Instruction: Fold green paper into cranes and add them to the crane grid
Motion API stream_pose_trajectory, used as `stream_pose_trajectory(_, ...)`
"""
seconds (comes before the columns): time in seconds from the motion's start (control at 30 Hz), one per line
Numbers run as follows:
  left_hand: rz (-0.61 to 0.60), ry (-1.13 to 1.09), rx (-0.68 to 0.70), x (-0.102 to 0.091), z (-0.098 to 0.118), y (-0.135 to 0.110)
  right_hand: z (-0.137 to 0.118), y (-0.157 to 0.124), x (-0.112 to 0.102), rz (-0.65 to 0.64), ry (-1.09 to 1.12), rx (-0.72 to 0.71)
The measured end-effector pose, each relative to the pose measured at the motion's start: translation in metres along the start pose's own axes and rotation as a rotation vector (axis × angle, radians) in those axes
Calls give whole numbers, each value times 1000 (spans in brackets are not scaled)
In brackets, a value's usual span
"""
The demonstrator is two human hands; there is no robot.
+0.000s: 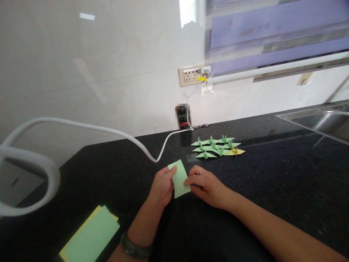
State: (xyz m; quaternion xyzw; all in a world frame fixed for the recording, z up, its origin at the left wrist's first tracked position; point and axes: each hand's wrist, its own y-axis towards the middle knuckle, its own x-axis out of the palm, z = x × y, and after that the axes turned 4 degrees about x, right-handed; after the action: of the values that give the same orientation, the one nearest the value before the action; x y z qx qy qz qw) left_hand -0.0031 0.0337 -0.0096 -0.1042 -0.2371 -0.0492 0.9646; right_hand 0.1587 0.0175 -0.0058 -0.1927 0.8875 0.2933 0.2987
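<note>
Between my hands, just above the black countertop, is a light green sheet of paper [180,183], a small rectangle tilted to one side. My left hand [163,185] grips its left edge, thumb on top and the other fingers behind. On the right edge, my right hand [205,185] pinches the paper, with the index finger lying over its face. Beyond my hands stand several green folded paper cranes [205,154] in rows, with one yellow paper crane [235,151] at their near right corner. A stack of green and yellow paper [91,234] lies at the lower left.
A thick white cable [109,130] loops over the left of the black countertop [272,189]. Against the tiled wall stands a pixelated upright object [183,116], below a wall socket [188,75] with a plugged-in charger. A metal sink [327,122] is at far right.
</note>
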Motion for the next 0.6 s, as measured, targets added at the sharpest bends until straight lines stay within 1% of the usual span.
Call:
stream_pose_trajectory(0.1, -73, 10, 35, 4, 0, -3, -1, 1, 1, 15, 40, 42)
stream_pose_trajectory(0.23, -121, 93, 93, 6, 0, -6, 1, 3, 4, 110, 72, 157)
stream_pose_trajectory(0.4, -165, 238, 98, 5, -2, -6, 6, 4, 9, 211, 84, 287)
stream_pose_trajectory(0.53, -171, 362, 98, 5, -5, -6, 10, 5, 9, 328, 74, 316)
stream_pose_trajectory(0.6, -174, 398, 85, 6, -5, -7, 12, 5, 10, 359, 85, 325)
